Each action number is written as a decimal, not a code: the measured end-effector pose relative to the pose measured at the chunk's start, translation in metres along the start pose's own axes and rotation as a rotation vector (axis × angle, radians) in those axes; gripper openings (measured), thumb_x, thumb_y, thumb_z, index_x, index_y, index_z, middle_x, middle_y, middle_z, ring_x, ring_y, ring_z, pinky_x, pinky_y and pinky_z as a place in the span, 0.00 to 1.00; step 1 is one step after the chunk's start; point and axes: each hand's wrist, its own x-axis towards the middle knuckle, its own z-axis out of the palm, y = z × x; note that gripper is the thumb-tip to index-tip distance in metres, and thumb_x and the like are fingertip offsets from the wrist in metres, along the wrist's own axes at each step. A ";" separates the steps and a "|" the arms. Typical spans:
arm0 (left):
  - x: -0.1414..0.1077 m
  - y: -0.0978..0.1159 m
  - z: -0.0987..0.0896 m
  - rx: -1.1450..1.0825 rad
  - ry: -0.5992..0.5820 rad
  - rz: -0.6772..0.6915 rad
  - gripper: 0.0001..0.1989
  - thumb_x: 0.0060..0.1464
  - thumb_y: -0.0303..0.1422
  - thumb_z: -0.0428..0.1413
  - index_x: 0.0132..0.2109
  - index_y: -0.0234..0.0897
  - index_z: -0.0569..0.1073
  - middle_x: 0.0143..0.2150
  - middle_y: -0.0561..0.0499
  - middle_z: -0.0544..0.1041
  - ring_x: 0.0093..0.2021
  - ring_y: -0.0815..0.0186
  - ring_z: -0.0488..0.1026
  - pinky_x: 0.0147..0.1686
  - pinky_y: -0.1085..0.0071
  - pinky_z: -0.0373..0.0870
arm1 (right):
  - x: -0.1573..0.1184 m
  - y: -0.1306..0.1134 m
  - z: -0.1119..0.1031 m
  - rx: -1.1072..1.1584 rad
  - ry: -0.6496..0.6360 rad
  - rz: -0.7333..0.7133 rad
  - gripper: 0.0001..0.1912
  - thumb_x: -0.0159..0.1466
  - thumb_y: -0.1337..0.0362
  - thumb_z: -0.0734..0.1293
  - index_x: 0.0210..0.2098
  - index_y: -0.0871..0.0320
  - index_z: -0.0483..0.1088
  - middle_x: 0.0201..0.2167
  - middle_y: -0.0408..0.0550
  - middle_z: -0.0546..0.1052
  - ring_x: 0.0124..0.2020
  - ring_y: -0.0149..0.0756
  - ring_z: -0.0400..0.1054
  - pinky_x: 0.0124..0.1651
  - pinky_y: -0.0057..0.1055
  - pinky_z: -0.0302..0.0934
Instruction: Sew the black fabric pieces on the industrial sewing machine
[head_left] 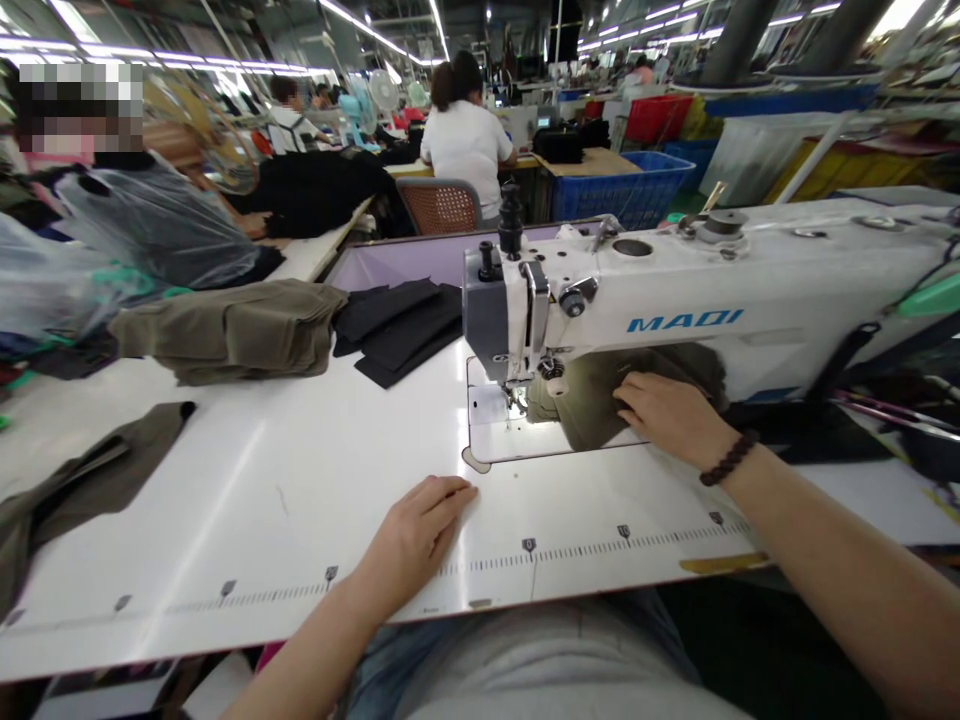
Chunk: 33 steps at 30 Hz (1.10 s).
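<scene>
A white sewing machine (750,290) stands at the right of the white table (300,500). An olive cloth piece (589,400) lies under its arm, one edge near the lit needle area. My right hand (667,415), with a dark bead bracelet at the wrist, is on this cloth, fingers bent and closed at its right part; whether they pinch it is hard to make out. Resting on the bare table left of the needle plate, my left hand (424,525) has its fingers close together and holds nothing visible.
Stacked olive cloth (232,330) and black cloth pieces (405,325) lie left of the machine. Another olive piece (112,470) is at the far left. Behind are a person in white (469,140), a chair (439,205), a blue crate (622,190) and a person at the left.
</scene>
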 end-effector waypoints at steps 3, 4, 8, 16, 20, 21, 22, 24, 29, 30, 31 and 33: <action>0.000 0.001 -0.001 0.012 0.007 0.005 0.13 0.58 0.23 0.43 0.48 0.32 0.67 0.42 0.43 0.71 0.41 0.65 0.69 0.41 0.68 0.71 | 0.003 -0.007 0.007 -0.036 -0.015 0.028 0.11 0.61 0.70 0.57 0.26 0.63 0.68 0.28 0.52 0.71 0.31 0.37 0.66 0.32 0.31 0.56; 0.000 0.001 -0.001 0.017 0.007 0.003 0.13 0.58 0.23 0.43 0.48 0.33 0.67 0.42 0.43 0.71 0.41 0.65 0.69 0.41 0.68 0.71 | 0.003 -0.007 0.007 -0.043 -0.014 0.042 0.12 0.61 0.70 0.56 0.26 0.63 0.68 0.27 0.52 0.71 0.30 0.37 0.66 0.31 0.31 0.55; -0.001 0.001 -0.001 0.027 -0.012 -0.017 0.14 0.58 0.23 0.43 0.48 0.32 0.67 0.42 0.43 0.71 0.41 0.65 0.69 0.41 0.68 0.71 | 0.001 -0.005 0.006 -0.021 -0.007 0.067 0.09 0.61 0.65 0.58 0.31 0.62 0.68 0.32 0.51 0.71 0.34 0.37 0.66 0.33 0.30 0.56; 0.000 0.003 -0.003 0.043 -0.012 -0.005 0.14 0.57 0.23 0.44 0.48 0.34 0.68 0.43 0.44 0.71 0.41 0.66 0.70 0.41 0.72 0.71 | 0.003 -0.007 0.004 0.128 -0.009 0.163 0.11 0.58 0.72 0.57 0.26 0.64 0.70 0.29 0.55 0.73 0.30 0.38 0.67 0.31 0.32 0.56; 0.000 0.001 -0.002 0.050 -0.024 0.008 0.13 0.58 0.24 0.44 0.48 0.34 0.68 0.43 0.44 0.71 0.42 0.66 0.71 0.41 0.72 0.71 | 0.000 0.010 -0.007 0.301 0.055 0.268 0.09 0.55 0.70 0.59 0.26 0.61 0.71 0.30 0.49 0.75 0.33 0.34 0.67 0.35 0.28 0.57; 0.000 0.000 -0.003 0.052 -0.030 0.004 0.13 0.58 0.25 0.44 0.48 0.34 0.68 0.43 0.45 0.71 0.41 0.66 0.71 0.42 0.72 0.71 | -0.001 0.016 -0.011 0.350 0.070 0.290 0.09 0.55 0.69 0.59 0.27 0.60 0.72 0.31 0.46 0.75 0.33 0.32 0.68 0.36 0.26 0.58; 0.001 0.001 -0.004 0.054 -0.040 0.001 0.12 0.58 0.26 0.45 0.47 0.34 0.68 0.43 0.45 0.71 0.41 0.66 0.71 0.41 0.72 0.72 | -0.004 0.022 -0.015 0.395 0.083 0.311 0.09 0.55 0.69 0.59 0.27 0.60 0.72 0.31 0.45 0.75 0.33 0.31 0.68 0.35 0.24 0.58; 0.006 0.003 -0.008 0.053 -0.065 -0.003 0.12 0.59 0.28 0.45 0.47 0.35 0.68 0.43 0.46 0.72 0.41 0.66 0.72 0.41 0.72 0.72 | -0.010 0.031 -0.025 0.466 0.099 0.358 0.10 0.56 0.68 0.58 0.27 0.60 0.71 0.30 0.44 0.75 0.30 0.29 0.68 0.32 0.22 0.58; 0.034 0.025 -0.014 -0.016 -0.065 0.005 0.13 0.59 0.29 0.45 0.50 0.38 0.66 0.46 0.46 0.71 0.42 0.65 0.72 0.42 0.70 0.73 | -0.038 0.020 -0.055 0.481 0.165 0.451 0.07 0.52 0.69 0.60 0.24 0.60 0.70 0.23 0.44 0.73 0.25 0.31 0.65 0.28 0.26 0.57; 0.042 0.033 -0.012 -0.018 -0.050 0.018 0.14 0.58 0.29 0.46 0.51 0.38 0.65 0.47 0.45 0.70 0.44 0.64 0.71 0.43 0.68 0.72 | -0.045 0.012 -0.061 0.467 0.178 0.447 0.07 0.51 0.70 0.59 0.23 0.59 0.69 0.23 0.45 0.72 0.25 0.31 0.64 0.29 0.27 0.56; 0.049 0.041 -0.007 -0.006 -0.032 0.035 0.16 0.58 0.28 0.46 0.53 0.38 0.63 0.49 0.44 0.69 0.46 0.63 0.70 0.46 0.65 0.71 | -0.052 0.003 -0.066 0.461 0.180 0.426 0.06 0.50 0.71 0.59 0.21 0.59 0.67 0.23 0.45 0.71 0.24 0.31 0.63 0.29 0.27 0.55; 0.063 0.057 0.006 0.046 0.006 0.097 0.23 0.57 0.30 0.49 0.59 0.36 0.55 0.55 0.39 0.63 0.54 0.57 0.63 0.50 0.58 0.66 | -0.066 -0.016 -0.072 0.506 0.132 0.330 0.06 0.50 0.71 0.59 0.19 0.58 0.65 0.23 0.43 0.70 0.24 0.30 0.62 0.29 0.27 0.54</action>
